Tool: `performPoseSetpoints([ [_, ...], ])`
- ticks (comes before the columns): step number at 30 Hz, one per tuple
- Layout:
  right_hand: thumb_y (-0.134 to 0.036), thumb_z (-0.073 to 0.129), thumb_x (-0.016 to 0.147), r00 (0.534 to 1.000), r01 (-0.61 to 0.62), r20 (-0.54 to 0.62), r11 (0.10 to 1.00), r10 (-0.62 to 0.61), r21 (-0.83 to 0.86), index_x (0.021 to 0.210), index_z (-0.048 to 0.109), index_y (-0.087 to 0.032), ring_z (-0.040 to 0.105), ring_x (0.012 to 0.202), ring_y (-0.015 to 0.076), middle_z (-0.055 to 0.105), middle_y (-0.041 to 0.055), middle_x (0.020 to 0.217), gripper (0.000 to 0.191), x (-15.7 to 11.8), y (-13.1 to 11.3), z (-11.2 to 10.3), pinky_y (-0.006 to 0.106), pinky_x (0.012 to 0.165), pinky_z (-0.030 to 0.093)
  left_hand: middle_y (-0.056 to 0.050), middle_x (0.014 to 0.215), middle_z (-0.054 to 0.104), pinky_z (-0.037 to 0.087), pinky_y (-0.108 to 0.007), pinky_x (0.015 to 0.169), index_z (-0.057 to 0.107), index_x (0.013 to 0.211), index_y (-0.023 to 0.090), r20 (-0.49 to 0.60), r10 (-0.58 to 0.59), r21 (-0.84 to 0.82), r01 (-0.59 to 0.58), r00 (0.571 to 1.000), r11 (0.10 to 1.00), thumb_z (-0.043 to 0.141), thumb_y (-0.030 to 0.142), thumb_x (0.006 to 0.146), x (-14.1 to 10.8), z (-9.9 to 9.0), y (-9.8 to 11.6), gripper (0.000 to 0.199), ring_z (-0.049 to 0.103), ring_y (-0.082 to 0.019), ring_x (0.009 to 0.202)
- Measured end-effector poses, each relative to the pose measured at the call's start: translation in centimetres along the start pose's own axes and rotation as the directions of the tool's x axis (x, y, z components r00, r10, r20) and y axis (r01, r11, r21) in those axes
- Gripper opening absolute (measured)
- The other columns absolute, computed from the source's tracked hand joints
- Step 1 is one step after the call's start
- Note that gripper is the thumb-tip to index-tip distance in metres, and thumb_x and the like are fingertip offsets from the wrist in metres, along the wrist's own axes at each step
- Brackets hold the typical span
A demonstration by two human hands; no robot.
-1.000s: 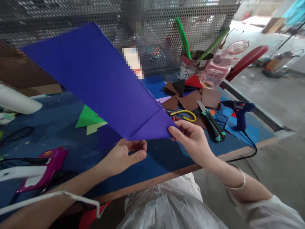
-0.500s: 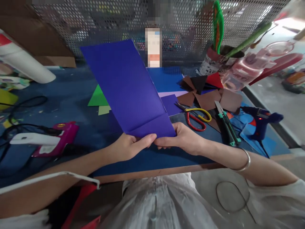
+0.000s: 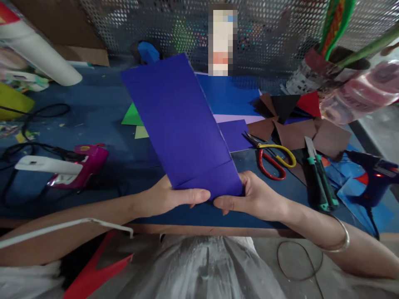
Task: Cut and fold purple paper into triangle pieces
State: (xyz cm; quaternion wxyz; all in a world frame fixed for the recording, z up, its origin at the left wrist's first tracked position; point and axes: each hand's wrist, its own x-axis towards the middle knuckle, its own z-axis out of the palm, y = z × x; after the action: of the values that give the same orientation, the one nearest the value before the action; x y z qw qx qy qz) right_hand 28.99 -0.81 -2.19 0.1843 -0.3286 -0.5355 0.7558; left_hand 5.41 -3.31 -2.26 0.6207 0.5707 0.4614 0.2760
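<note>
Two hands pinch the near edge of a purple sheet (image 3: 181, 124) at the lower centre of the frame. The left hand (image 3: 170, 197) has its thumb laid along the folded bottom flap; the right hand (image 3: 254, 197) clamps the lower right corner, thumb underneath. Their fingertips nearly meet below the sheet. From that grip the sheet slants up and left, its far edge reaching the upper middle, lifted off the table (image 3: 102, 104). A crease runs across it just above the fingers.

Right of the sheet's long edge lie a smaller purple piece (image 3: 237, 135) and, behind it, a blue sheet (image 3: 230, 93). Scissors (image 3: 271, 155) with red and yellow handles rest just beyond the right hand, near but apart from it. Farther right are a cutter (image 3: 318, 174), brown paper scraps (image 3: 311, 135) and a blue glue gun (image 3: 374, 178) at the right edge.

Left of the sheet there is open table, with green triangles (image 3: 132, 118) peeking out from behind its left edge. A pink glue gun (image 3: 79, 168) with its cord sits at the middle left, well apart from the left hand. A white roll (image 3: 40, 56) lies in the upper left corner. A perforated metal screen (image 3: 140, 25) closes the back.
</note>
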Motion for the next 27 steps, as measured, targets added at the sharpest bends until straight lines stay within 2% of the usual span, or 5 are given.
performPoseSetpoints([
  [9,-0.031,0.091,0.075,0.999,-0.020,-0.050,1.000,0.019,-0.022,0.060,0.071,-0.016,0.053,0.055,0.0062,0.065,-0.0023,0.059,0.029,0.3,-0.9,-0.3,0.018,0.055,0.044,0.004,0.047,0.054,0.032,-0.023,0.043,0.064,0.050,0.021,-0.050,0.100,-0.224,-0.108,0.994,0.969,0.080,0.028,0.076,0.2,-2.2,-1.2,0.031,0.044,-0.009,0.043],
  [16,-0.045,0.086,0.079,0.978,0.004,-0.207,0.991,-0.032,-0.131,0.060,0.072,-0.017,0.058,0.056,0.0093,0.070,0.0025,0.062,0.037,0.8,0.1,-2.3,0.021,0.056,0.046,0.004,0.048,0.034,0.034,-0.024,0.052,0.035,0.047,0.018,-0.293,0.280,-0.248,-0.355,0.914,0.901,0.065,0.022,0.085,1.6,-4.0,0.2,0.049,0.038,-0.008,0.051],
  [19,-0.047,0.088,0.077,0.976,-0.002,-0.217,0.992,-0.026,-0.129,0.061,0.072,-0.018,0.058,0.055,0.0103,0.070,0.0026,0.061,0.037,0.9,0.2,-2.8,0.023,0.056,0.046,0.004,0.055,0.037,0.032,-0.024,0.053,0.039,0.053,0.019,-0.206,0.219,-0.124,-0.247,0.954,0.961,0.063,0.034,0.094,1.6,-4.1,-0.5,0.050,0.037,-0.008,0.055],
  [23,-0.050,0.086,0.079,0.981,-0.032,-0.192,0.991,0.006,-0.132,0.062,0.071,-0.018,0.058,0.054,0.0112,0.070,0.0027,0.061,0.039,0.9,0.2,-2.5,0.024,0.054,0.048,0.006,0.061,0.044,0.030,-0.022,0.051,0.052,0.066,0.020,-0.052,-0.003,-0.003,0.002,0.999,1.000,0.071,0.043,0.086,1.7,-2.4,-0.7,0.036,0.035,-0.008,0.055],
  [27,-0.051,0.083,0.081,0.991,-0.033,-0.130,0.992,0.017,-0.126,0.065,0.069,-0.019,0.057,0.054,0.0113,0.067,0.0018,0.061,0.039,0.8,0.5,-1.9,0.025,0.055,0.048,0.006,0.063,0.051,0.039,-0.021,0.054,0.055,0.072,0.021,0.048,0.011,-0.052,-0.008,0.999,0.999,0.071,0.039,0.078,1.8,-0.5,0.0,0.024,0.044,-0.009,0.057],
])
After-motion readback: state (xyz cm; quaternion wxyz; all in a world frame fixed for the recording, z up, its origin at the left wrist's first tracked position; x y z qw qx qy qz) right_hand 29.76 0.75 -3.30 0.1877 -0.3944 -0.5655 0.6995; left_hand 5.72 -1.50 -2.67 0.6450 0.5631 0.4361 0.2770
